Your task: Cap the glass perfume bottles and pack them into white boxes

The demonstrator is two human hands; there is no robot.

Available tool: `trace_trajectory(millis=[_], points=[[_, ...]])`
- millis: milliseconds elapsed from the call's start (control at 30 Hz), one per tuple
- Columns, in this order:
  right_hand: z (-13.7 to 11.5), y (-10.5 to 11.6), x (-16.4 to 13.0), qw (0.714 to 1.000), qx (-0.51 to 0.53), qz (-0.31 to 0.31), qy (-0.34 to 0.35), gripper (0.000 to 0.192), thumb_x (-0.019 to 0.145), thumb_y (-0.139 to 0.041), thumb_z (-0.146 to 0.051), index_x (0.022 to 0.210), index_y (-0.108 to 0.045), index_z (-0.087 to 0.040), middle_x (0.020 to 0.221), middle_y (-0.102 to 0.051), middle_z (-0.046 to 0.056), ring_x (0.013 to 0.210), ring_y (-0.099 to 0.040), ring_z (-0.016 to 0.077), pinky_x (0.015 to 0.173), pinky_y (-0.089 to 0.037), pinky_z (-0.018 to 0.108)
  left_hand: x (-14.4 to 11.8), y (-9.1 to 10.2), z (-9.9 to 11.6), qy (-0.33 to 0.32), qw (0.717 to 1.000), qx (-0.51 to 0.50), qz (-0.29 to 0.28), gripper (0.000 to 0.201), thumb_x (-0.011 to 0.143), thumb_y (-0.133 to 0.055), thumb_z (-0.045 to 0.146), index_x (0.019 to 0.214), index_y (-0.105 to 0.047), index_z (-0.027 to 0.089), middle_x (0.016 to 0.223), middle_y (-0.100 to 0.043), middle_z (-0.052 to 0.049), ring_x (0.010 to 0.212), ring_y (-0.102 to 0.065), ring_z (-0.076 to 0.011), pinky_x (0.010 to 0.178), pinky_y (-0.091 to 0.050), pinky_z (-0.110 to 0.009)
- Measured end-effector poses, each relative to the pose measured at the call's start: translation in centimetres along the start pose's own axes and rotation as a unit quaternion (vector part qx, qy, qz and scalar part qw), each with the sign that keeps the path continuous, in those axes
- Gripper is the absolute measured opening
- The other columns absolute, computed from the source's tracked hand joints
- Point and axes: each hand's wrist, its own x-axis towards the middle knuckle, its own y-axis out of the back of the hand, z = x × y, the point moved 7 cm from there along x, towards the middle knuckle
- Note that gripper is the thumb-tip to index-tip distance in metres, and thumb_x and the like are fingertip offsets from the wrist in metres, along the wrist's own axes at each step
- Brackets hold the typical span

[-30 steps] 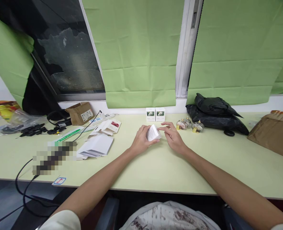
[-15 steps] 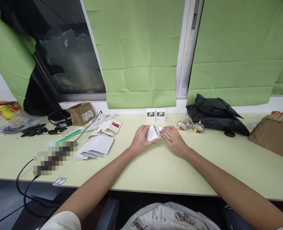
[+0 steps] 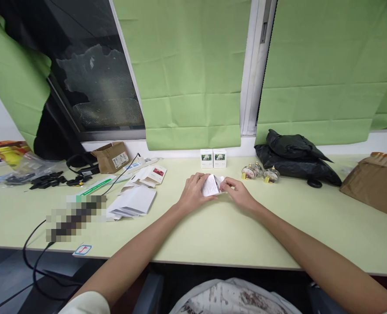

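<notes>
Small white cardboard carton (image 3: 210, 186) sits gripped in my left hand (image 3: 192, 194), before the two finished white boxes (image 3: 213, 158). My right hand (image 3: 239, 193) pinches its open flap; I judge tucking needs a careful fold

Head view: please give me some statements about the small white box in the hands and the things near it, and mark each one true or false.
1. Both hands hold the small white box. True.
2. The left hand rests flat on the table, away from the box. False: its fingers are closed around the box.
3. Two small boxes stand side by side by the wall. True.
4. The black bag lies left of the hands. False: it lies to the right.
5. The right hand touches the box's open flap. True.
</notes>
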Motion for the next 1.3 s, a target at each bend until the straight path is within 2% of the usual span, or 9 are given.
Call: trace_trajectory(millis=[100, 267, 400, 567, 767, 933, 1033, 1200, 1300], points=[[2.1, -0.7, 0.0, 0.997, 0.055, -0.01, -0.056, 0.026, 0.094, -0.064, -0.049, 0.09, -0.058, -0.023, 0.082, -0.058, -0.002, 0.078, -0.054, 0.018, 0.073, -0.043, 0.031, -0.1, -0.4, 0.9, -0.039, 0.998, 0.042, -0.019, 0.088, 0.078, -0.085, 0.057, 0.152, -0.045, 0.031, 0.138, -0.056, -0.012, 0.124, -0.054, -0.0356, 0.104, -0.041, -0.052], [3.6, -1.2, 0.1, 0.995, 0.057, -0.02, -0.078, 0.033, 0.093, -0.064, -0.055, 0.093, -0.059, -0.023, 0.084, -0.06, -0.001, 0.079, -0.054, 0.0175, 0.073, -0.044, 0.03, -0.2, -0.6, 0.7, -0.049, 0.997, 0.054, -0.029, 0.09, 0.077, -0.085, 0.057, 0.154, -0.044, 0.033, 0.139, -0.055, -0.013, 0.126, -0.053, -0.0369, 0.106, -0.04, -0.053], [4.0, -1.1, 0.3, 0.995, 0.059, -0.03, -0.079, 0.039, 0.092, -0.066, -0.06, 0.09, -0.059, -0.022, 0.078, -0.059, -0.002, 0.073, -0.053, 0.0167, 0.069, -0.042, 0.03, -0.2, -0.3, 0.2, -0.045, 0.999, 0.002, -0.026, 0.091, 0.077, -0.083, 0.063, 0.155, -0.045, 0.032, 0.138, -0.056, -0.013, 0.125, -0.053, -0.0345, 0.107, -0.042, -0.051], [4.2, -0.9, 0.2, 0.992, 0.075, -0.028, -0.101, 0.037, 0.091, -0.067, -0.057, 0.087, -0.06, -0.022, 0.073, -0.061, -0.003, 0.066, -0.053, 0.0154, 0.066, -0.042, 0.03, -0.2, -0.1, -0.1, -0.015, 0.997, -0.074, -0.03, 0.091, 0.074, -0.084, 0.066, 0.151, -0.051, 0.031, 0.132, -0.058, -0.011, 0.124, -0.053, -0.0325, 0.106, -0.047, -0.049], [3.3, -1.1, 0.2, 0.987, 0.118, -0.049, -0.097, 0.039, 0.091, -0.067, -0.057, 0.079, -0.055, -0.022, 0.069, -0.058, -0.004, 0.065, -0.05, 0.014, 0.066, -0.039, 0.029, -0.4, 0.1, 0.6, -0.05, 0.996, -0.062, -0.026, 0.09, 0.077, -0.085, 0.061, 0.154, -0.049, 0.03, 0.133, -0.058, -0.012, 0.123, -0.054, -0.0325, 0.108, -0.046, -0.05], [3.6, -0.7, 0.4, 0.983, 0.127, -0.02, -0.129, 0.033, 0.088, -0.066, -0.051, 0.077, -0.057, -0.022, 0.067, -0.057, -0.004, 0.063, -0.051, 0.0146, 0.064, -0.039, 0.029, -0.4, 0.2, 0.4, -0.052, 0.996, -0.064, -0.016, 0.091, 0.076, -0.084, 0.062, 0.153, -0.05, 0.028, 0.134, -0.058, -0.013, 0.123, -0.054, -0.0325, 0.108, -0.047, -0.05], [3.9, -0.5, 0.3, 0.983, 0.117, -0.002, -0.141, 0.031, 0.087, -0.066, -0.05, 0.077, -0.057, -0.022, 0.065, -0.054, -0.004, 0.062, -0.05, 0.0146, 0.062, -0.038, 0.028, -0.4, 0.2, 0.2, -0.052, 0.997, -0.062, -0.018, 0.09, 0.077, -0.084, 0.061, 0.153, -0.049, 0.029, 0.135, -0.058, -0.013, 0.124, -0.054, -0.0329, 0.108, -0.046, -0.05], [3.9, -0.9, 0.4, 0.991, 0.076, -0.026, -0.103, 0.041, 0.088, -0.066, -0.059, 0.076, -0.055, -0.021, 0.065, -0.05, -0.005, 0.061, -0.045, 0.0138, 0.058, -0.033, 0.027, -0.3, 0.2, 0.5, -0.061, 0.996, -0.049, -0.03, 0.09, 0.079, -0.082, 0.063, 0.154, -0.048, 0.027, 0.134, -0.057, -0.014, 0.124, -0.054, -0.0332, 0.108, -0.046, -0.051], [4.5, -0.8, 0.6, 0.992, 0.062, -0.025, -0.11, 0.043, 0.085, -0.066, -0.061, 0.075, -0.055, -0.021, 0.064, -0.05, -0.005, 0.06, -0.045, 0.0137, 0.057, -0.032, 0.027, -0.1, 0.0, 0.4, -0.053, 0.997, -0.046, -0.044, 0.09, 0.078, -0.082, 0.064, 0.154, -0.05, 0.026, 0.135, -0.057, -0.014, 0.124, -0.054, -0.0332, 0.108, -0.046, -0.05]])
